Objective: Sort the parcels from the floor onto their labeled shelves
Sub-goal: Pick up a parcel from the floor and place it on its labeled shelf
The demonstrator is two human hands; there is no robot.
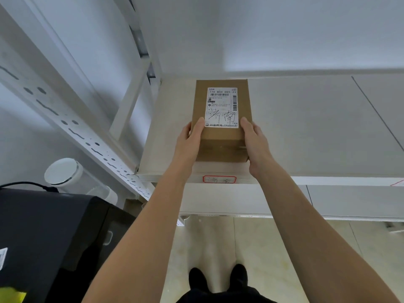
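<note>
Parcel (pixel 220 136) on the shelf board (pixel 306 127), near end at the front edge above a red-bordered tag (pixel 219 179). Left hand (pixel 190 141) and right hand (pixel 254 143) clasp its near corners at 9 and 3 o'clock; its long axis runs toward 12 o'clock, equally near both hands.

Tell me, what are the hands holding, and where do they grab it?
Both hands, left hand and right hand, hold a brown cardboard parcel by its two long sides near the end closest to the person, thumbs on top, over the shelf.
</note>
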